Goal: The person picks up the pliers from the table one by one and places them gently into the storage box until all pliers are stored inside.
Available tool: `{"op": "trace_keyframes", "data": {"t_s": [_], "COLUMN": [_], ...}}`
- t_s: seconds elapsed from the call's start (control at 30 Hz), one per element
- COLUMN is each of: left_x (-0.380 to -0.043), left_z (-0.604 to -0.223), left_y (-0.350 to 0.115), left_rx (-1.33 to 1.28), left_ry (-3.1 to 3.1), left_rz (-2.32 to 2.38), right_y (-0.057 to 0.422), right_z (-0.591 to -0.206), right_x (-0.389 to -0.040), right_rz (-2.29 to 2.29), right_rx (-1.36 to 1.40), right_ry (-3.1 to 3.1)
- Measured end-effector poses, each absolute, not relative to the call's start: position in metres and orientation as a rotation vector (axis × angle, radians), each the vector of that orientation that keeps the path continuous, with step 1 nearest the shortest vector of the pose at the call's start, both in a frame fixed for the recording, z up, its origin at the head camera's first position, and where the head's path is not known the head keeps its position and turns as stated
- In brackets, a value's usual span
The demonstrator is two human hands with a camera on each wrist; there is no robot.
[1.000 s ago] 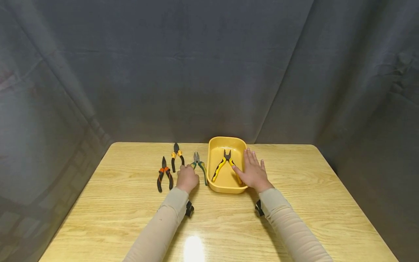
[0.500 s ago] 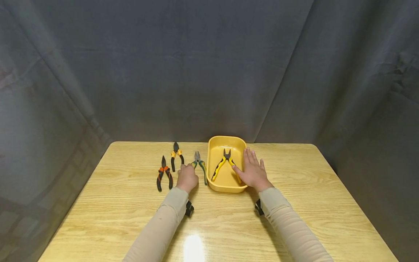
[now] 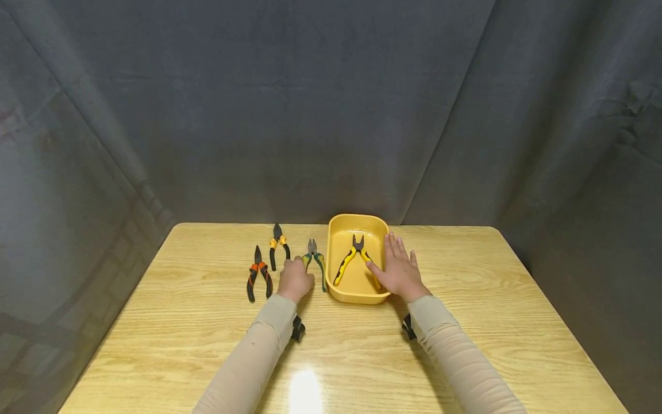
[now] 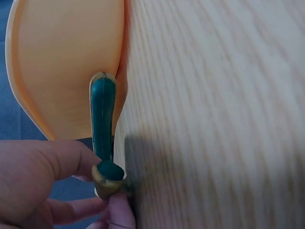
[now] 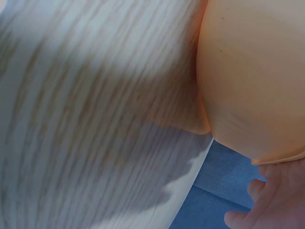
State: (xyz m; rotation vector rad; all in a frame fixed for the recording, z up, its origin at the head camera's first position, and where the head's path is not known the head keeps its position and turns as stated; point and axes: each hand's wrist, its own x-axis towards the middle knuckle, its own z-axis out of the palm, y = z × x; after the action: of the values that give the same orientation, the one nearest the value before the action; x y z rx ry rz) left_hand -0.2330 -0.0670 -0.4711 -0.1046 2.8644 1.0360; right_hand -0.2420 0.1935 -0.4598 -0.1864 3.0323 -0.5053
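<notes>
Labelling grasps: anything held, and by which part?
Left hand pinches the green pliers by one handle, near its end; right hand only touches the tray.

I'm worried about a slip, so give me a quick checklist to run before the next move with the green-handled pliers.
1. Left hand pinching one handle of the green-handled pliers: ok.
2. Their handles closed together: not ok, spread apart.
3. Their other handle clear of the yellow tray: cannot tell, it lies right beside it.
4. Right hand against the tray's side: ok.
5. Orange-and-black pliers apart from the left hand: ok.
</notes>
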Motion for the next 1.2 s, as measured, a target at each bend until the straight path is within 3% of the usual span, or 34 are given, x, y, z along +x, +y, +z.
{"op": "trace_keyframes", "data": {"t_s": [1.2], "left_x": [-0.241], "left_z": [-0.48], "left_y": [-0.091], "left_rx": [-0.143], "left_ry": [2.478], "left_rz": [1.531], "right_y": [0.191], "right_z": [-0.461], "right_x": [-0.241], "right_rz": [-0.537], "right_rx": [-0.179], "right_ry": [3.032]}}
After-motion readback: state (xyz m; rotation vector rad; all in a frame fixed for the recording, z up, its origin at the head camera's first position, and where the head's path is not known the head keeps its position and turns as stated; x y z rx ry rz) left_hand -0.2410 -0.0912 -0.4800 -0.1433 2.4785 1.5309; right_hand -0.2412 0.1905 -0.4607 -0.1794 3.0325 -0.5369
